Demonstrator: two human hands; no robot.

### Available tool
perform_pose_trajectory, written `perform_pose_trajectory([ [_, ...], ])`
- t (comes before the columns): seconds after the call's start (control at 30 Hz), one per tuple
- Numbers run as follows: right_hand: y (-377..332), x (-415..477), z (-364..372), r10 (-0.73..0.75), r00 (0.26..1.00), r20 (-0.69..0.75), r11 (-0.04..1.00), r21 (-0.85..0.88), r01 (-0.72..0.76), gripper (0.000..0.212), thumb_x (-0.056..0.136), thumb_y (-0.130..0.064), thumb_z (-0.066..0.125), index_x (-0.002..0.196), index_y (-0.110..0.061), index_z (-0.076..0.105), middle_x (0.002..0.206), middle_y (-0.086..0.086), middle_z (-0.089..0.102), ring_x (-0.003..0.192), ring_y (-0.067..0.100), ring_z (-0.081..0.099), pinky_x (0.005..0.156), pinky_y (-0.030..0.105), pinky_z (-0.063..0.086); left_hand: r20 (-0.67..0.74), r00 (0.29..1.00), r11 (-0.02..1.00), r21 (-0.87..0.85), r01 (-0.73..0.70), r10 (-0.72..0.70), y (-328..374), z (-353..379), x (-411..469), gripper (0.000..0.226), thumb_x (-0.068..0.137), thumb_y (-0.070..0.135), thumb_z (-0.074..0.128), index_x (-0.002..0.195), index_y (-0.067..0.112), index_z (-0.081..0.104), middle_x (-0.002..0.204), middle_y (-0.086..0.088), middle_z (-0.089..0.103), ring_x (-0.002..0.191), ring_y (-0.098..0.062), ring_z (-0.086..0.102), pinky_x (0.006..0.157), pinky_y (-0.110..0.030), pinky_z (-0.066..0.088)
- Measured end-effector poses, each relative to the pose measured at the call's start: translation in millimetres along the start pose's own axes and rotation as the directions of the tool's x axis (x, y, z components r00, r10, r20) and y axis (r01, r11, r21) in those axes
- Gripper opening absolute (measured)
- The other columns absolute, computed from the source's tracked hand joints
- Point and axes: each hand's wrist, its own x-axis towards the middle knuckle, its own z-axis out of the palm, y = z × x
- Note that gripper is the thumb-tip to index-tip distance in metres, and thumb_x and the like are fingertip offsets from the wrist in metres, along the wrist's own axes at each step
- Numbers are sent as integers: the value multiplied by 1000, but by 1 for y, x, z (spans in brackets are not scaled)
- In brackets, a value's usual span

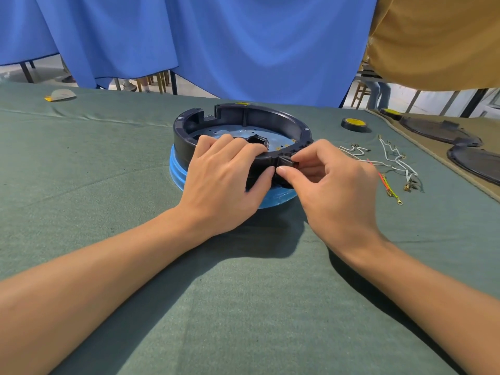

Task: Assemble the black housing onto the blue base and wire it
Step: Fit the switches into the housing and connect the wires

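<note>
Two bare forearms reach in from the near edge of the table and meet at the near wall of the black housing [243,117]. The left hand [224,174] lies over that rim, its fingers close together and curled down inside while the thumb presses the outer wall. The right hand [332,182] pinches a small black part [285,161] between thumb and forefinger right against the housing wall, with its other fingers folded under. The housing sits on the blue base [177,169], about mid-table and nearer the far edge.

A green cloth [108,185] covers the table. Loose wires [392,163] with metal terminals lie toward the right edge, and a black tape roll [354,124] with a yellow centre lies beyond them. Dark flat plates [438,128] rest on a tan mat [405,136] at the right edge. A blue curtain [216,36] hangs behind the far edge.
</note>
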Motion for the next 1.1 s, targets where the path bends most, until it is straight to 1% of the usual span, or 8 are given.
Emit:
perform_pose_trajectory([
  [0.13,4,0,1,-83,997,9,996,-46,83,16,81,-17,76,83,-5,66,73,5,71,67,22,68,63,43,55,6,1000,1000,-13,5,-4,1,0,0,32,91,33,58,101,5,71,83,-5,69,75,-29,60,78,-40,37],
  [0.3,5,0,2,-116,993,3,992,-58,116,16,80,-16,76,81,-4,66,73,6,70,66,24,67,61,44,54,5,1000,1000,-26,14,-14,0,-1,0,33,92,33,57,100,6,72,83,-5,70,75,-29,60,78,-40,38],
  [0.43,6,1,1,-127,991,32,992,-1,128,12,81,-15,76,84,-4,73,75,5,73,66,20,69,63,41,56,-13,999,998,-56,35,-36,1,-2,1,33,92,33,54,99,5,72,85,-5,71,76,-29,61,79,-39,36],
  [0.6,8,5,-4,-166,975,147,986,35,163,19,83,-5,72,102,-4,76,93,6,76,80,15,71,78,29,55,-48,993,990,-101,101,-107,0,-3,3,36,93,38,55,92,6,72,84,-4,73,77,-28,63,80,-37,34],
  [0.73,11,12,-7,-158,971,181,986,89,144,19,84,2,67,99,-6,77,89,5,75,78,14,70,76,27,55,-63,992,990,-99,103,-109,0,-2,3,39,92,42,56,89,6,72,82,-4,72,77,-28,63,80,-38,34],
  [0.8,13,16,-8,-161,969,190,986,70,150,17,84,-2,70,96,-10,78,86,3,73,78,15,65,74,25,52,-67,992,990,-97,99,-106,0,-2,3,39,92,42,56,88,7,71,81,-3,72,75,-28,63,80,-37,34],
  [0.9,13,22,-6,-82,973,216,994,82,66,13,83,-12,75,94,-17,78,86,-2,69,84,17,57,74,30,48,-71,992,991,-92,99,-105,0,-2,4,37,90,42,58,86,7,71,80,-3,71,74,-28,63,79,-36,33],
  [1.1,15,33,-10,-37,967,252,993,116,8,9,82,-21,76,91,-21,78,96,-4,65,97,16,57,86,37,48,-74,988,987,-99,128,-135,2,-3,5,36,89,42,58,82,8,68,77,-1,69,73,-25,61,79,-35,31],
])
